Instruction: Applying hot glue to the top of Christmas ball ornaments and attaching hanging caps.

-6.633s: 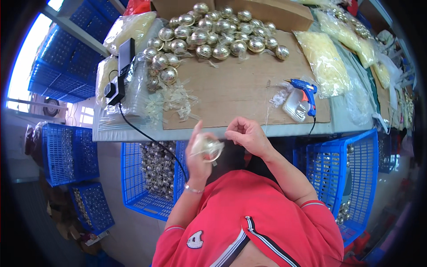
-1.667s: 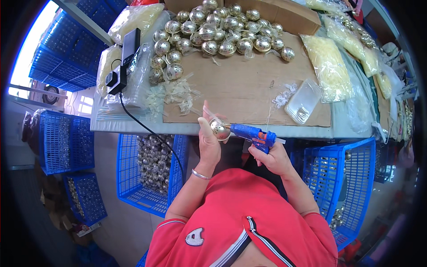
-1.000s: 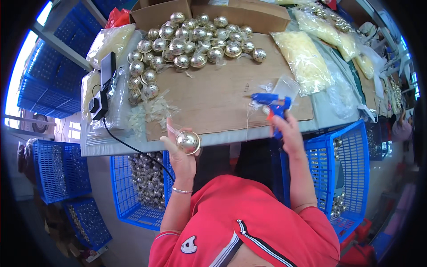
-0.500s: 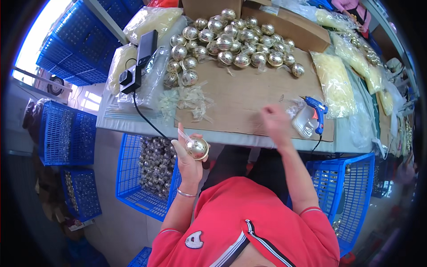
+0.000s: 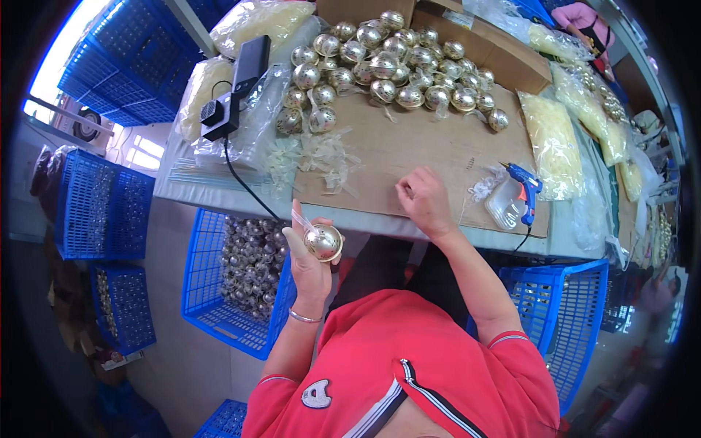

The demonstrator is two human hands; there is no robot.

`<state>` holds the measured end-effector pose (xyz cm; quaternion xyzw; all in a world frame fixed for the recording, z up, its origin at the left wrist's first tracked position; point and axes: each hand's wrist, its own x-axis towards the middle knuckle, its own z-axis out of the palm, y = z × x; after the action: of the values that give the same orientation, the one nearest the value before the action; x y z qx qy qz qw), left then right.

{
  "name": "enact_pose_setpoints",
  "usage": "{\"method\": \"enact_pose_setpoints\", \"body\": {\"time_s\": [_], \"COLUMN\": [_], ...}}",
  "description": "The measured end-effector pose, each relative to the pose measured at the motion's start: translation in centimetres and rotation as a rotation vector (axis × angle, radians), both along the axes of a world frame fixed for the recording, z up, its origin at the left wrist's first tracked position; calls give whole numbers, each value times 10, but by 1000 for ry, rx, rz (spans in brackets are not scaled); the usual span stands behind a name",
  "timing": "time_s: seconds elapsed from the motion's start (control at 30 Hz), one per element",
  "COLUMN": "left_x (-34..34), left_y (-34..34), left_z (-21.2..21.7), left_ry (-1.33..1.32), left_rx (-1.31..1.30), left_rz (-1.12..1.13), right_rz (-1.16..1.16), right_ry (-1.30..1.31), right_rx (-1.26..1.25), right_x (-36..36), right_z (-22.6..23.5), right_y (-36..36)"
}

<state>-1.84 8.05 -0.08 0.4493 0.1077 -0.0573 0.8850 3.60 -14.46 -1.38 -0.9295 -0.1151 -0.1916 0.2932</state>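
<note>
A shiny gold ball ornament (image 5: 322, 241) with a raised rim and a clear ribbon loop rests in my left hand (image 5: 309, 271), in front of the table's near edge. My left fingers are closed round it from beneath. Above the bare cardboard sheet (image 5: 409, 153), my right hand (image 5: 427, 201) has its fingers curled together; whether anything small is between them is hidden. Loose sheer ribbon pieces (image 5: 328, 160) lie left of it. To its right are a blue glue gun (image 5: 527, 193) and a small clear plastic tub (image 5: 502, 206).
A heap of gold ball ornaments (image 5: 383, 66) covers the far cardboard. A power strip (image 5: 220, 120) and its black cable are on the left. Bags of yellowish pieces (image 5: 551, 146) lie right. Blue crates (image 5: 197, 285) stand below the table. Another person (image 5: 584, 22) is at far right.
My right hand has moved left, from near the plastic tub to the middle of the cardboard's near side. My left hand still holds the ornament; the view has shifted slightly.
</note>
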Motion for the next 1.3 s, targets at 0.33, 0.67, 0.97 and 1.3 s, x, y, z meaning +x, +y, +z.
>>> {"method": "enact_pose_setpoints", "body": {"time_s": [0.33, 0.67, 0.97, 1.3], "left_x": [-2, -5, 6, 76], "left_y": [-10, -6, -17, -69], "left_z": [-6, 1, -3, -10], "left_ry": [24, 32, -4, -186], "left_rx": [7, -7, -66, 139], "left_rz": [-47, -7, -75, -146], "right_rz": [64, 28, -85, -138], "right_ry": [444, 276, 618, 577], "right_rx": [347, 203, 208, 290], "right_x": [22, 20, 6, 29], "right_z": [20, -9, 20, -10], "right_y": [12, 44, -23, 0]}}
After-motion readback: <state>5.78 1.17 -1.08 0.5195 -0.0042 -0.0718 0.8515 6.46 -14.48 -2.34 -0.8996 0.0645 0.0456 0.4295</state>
